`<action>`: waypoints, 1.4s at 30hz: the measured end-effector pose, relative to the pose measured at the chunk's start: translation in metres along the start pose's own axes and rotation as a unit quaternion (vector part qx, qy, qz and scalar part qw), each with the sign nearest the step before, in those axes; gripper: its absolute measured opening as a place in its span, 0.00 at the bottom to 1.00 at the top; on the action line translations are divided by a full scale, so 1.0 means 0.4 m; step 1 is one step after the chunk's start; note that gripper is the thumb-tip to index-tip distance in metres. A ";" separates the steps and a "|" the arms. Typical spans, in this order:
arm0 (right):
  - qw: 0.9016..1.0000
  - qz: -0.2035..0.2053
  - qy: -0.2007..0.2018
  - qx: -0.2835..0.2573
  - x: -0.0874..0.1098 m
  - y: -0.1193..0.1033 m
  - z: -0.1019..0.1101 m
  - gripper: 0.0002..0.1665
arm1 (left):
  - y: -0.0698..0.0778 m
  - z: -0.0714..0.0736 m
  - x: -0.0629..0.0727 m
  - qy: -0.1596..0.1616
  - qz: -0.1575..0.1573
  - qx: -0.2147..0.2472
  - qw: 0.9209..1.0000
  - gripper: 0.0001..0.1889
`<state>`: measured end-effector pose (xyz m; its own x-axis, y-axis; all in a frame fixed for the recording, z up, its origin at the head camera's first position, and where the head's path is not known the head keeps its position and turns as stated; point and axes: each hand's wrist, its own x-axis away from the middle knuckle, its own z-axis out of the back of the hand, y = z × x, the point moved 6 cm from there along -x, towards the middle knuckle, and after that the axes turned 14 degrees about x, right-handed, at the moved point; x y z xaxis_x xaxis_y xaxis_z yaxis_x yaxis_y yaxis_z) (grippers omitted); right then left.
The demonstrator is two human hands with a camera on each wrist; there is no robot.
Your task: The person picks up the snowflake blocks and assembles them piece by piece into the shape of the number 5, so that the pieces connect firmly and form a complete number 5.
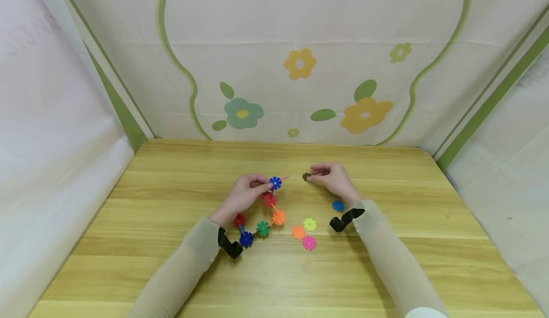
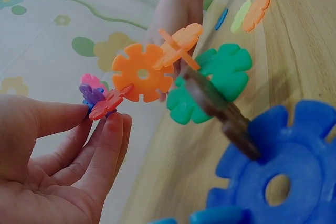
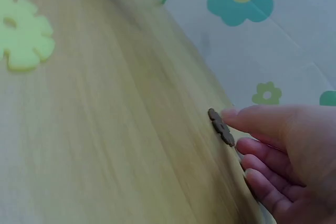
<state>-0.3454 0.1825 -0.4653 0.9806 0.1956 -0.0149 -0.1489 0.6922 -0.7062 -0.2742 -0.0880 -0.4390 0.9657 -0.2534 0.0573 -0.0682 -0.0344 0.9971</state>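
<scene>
My left hand (image 1: 248, 191) pinches the far end of a chain of notched plastic discs, near a blue disc (image 1: 275, 182) with a pink disc (image 2: 93, 81) slotted beside it. From there the chain runs through a purple disc (image 2: 92, 93), a red disc (image 1: 269, 200), orange discs (image 1: 279, 217), a green disc (image 1: 263, 228), a brown disc (image 2: 219, 109) and a dark blue disc (image 1: 246, 239) to another red disc (image 1: 239, 220) by the left wrist. Between thumb and fingers, my right hand (image 1: 332, 179) holds a loose brown disc (image 3: 220, 127), apart from the chain.
Loose on the wooden table (image 1: 386, 265) lie a yellow disc (image 1: 310, 224), an orange disc (image 1: 298, 232) and a pink disc (image 1: 309, 242), right of the chain. Near the right wrist is a blue disc (image 1: 338, 206). A flower-printed curtain (image 1: 266, 70) hangs behind the table.
</scene>
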 end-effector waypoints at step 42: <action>0.980 -0.025 0.008 -0.198 0.051 -0.135 -0.012 0.17 | -0.006 -0.007 -0.008 -0.016 -0.018 0.005 1.000 0.08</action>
<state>-0.3167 0.1457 -0.4307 0.9878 0.1547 0.0182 -0.0419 0.3767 -0.9254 -0.2765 -0.0845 -0.4415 0.9591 -0.2824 0.0202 -0.0370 -0.0540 0.9979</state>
